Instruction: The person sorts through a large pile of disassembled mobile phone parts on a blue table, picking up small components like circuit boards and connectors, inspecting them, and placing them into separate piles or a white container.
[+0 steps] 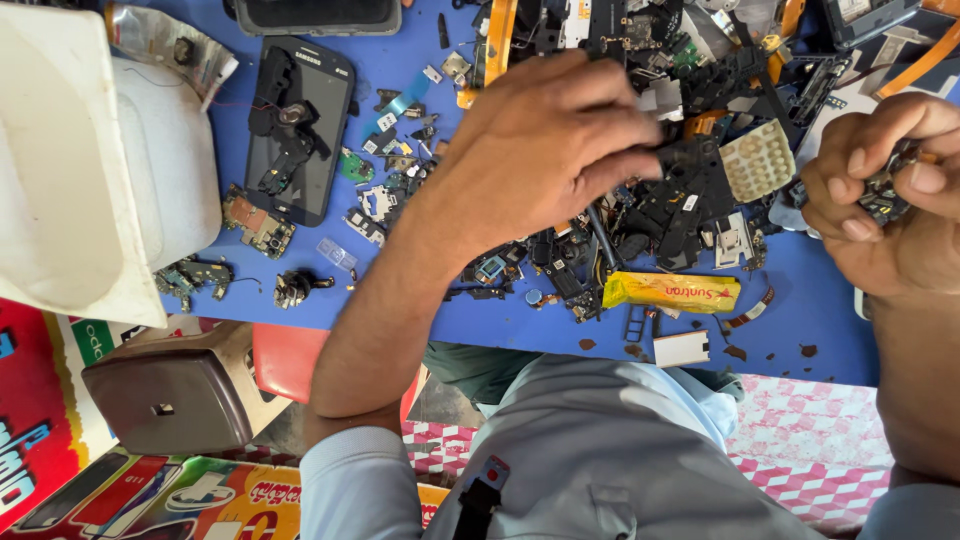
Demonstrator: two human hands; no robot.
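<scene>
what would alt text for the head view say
A person's left hand reaches into a pile of black phone parts on a blue table, while the right hand grips a small dark component. A black smartphone lies to the left.

My feed is bright and evenly lit, like daylight, with strong colours on the blue table [300, 300]. Shadows are soft and short, pooling under the left hand [545, 150] and among the dark parts [690, 190]. The white tub [90, 160] is nearly blown out. The phone [300, 130] screen shows mild glare. Focus holds mid-frame; the right hand [890, 190] and the edges look slightly soft and stretched.
</scene>
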